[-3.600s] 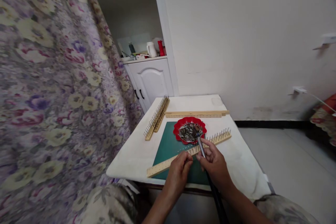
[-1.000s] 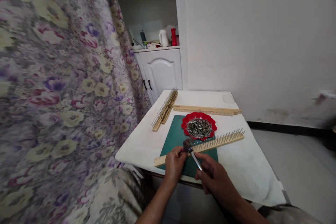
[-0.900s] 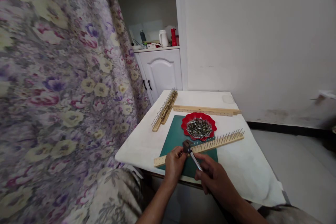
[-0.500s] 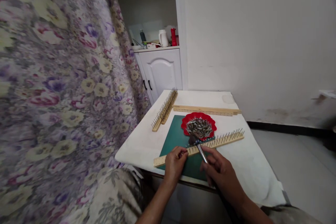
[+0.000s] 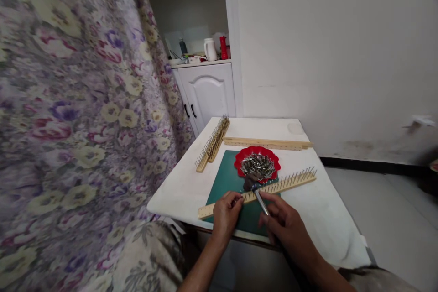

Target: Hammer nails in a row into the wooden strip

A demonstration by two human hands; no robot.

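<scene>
Head camera: right hand [image 5: 286, 224] has a solid grip on a hammer [image 5: 261, 201], business end near the wooden strip [image 5: 286, 185] slanting across the green mat [image 5: 221, 178] on the table [image 5: 178, 196]. Left hand [image 5: 226, 216] is curled at the strip, can't tell if it's pinching anything. Red bowl [image 5: 238, 171] of nails [image 5: 257, 165] just beyond, more standing in the strip.

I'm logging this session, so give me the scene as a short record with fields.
Right hand: holds a dark-headed metal hammer
Left hand: at the long pale wooden strip; anything pinched is too small to tell
Strip: slanted across the flat green mat, metal nails standing along its right part
Container: scalloped red bowl heaped with loose nails, beyond the strip
Far left: nail-studded wooden strips
Back: crosswise pale wooden strips
</scene>
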